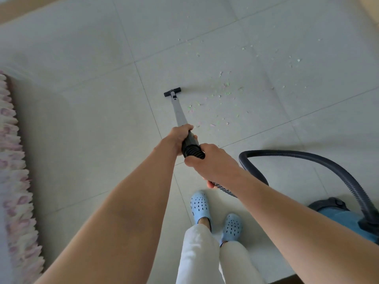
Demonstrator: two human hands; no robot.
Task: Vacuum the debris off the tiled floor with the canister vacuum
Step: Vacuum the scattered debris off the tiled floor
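You are standing in a home, in a room with a pale tiled floor (pixel 86 124). A fluffy pink-and-white rug (pixel 14 181) lies along your left, you wear light blue house clogs (pixel 200 208), and a blue canister vacuum (pixel 344 218) sits beside you.

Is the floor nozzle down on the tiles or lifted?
Down, as far as the view shows: the floor nozzle sits against the tiled floor with no visible gap, left of the debris.
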